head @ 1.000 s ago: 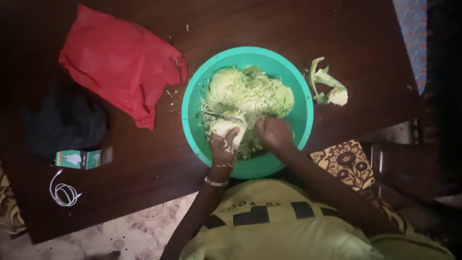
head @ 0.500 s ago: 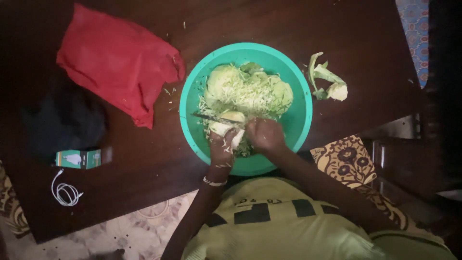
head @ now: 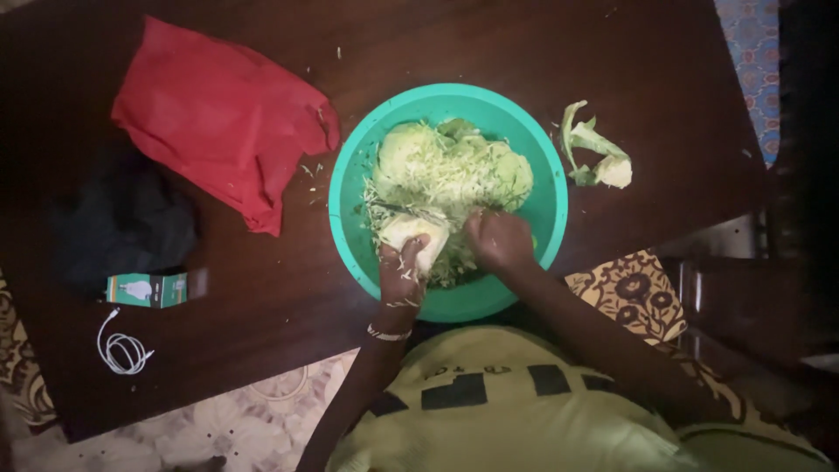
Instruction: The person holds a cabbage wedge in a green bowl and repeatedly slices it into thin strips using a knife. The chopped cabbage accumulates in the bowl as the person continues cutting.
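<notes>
1. Dark wood is filling most of my view: the table (head: 262,297) is carrying a teal bowl (head: 549,210) in front of me, with a red cloth (head: 218,131) lying to its left, just beside the rim.
2. My left hand (head: 402,271) is wrapping its fingers round a pale cabbage wedge (head: 409,232) inside the bowl, pressing it against the shredded cabbage (head: 454,170).
3. My right hand (head: 498,240) is closing into a fist over what I am judging to be a knife; only a thin dark line is showing near the wedge, so I cannot be certain.
4. If that is a blade, it is working just beside my left fingertips, and a slip on the wet, rounded wedge could be nicking them.
5. Shreds are already lying on the table near the cloth; more could be spilling over the rim.
6. The bowl is sitting near the table's edge by my lap, so hard pressing could be tipping it towards me.
7. A cabbage core with leaves (head: 599,157) is resting to the right, well apart from a small green box (head: 147,288) and a white cable (head: 122,350).
</notes>
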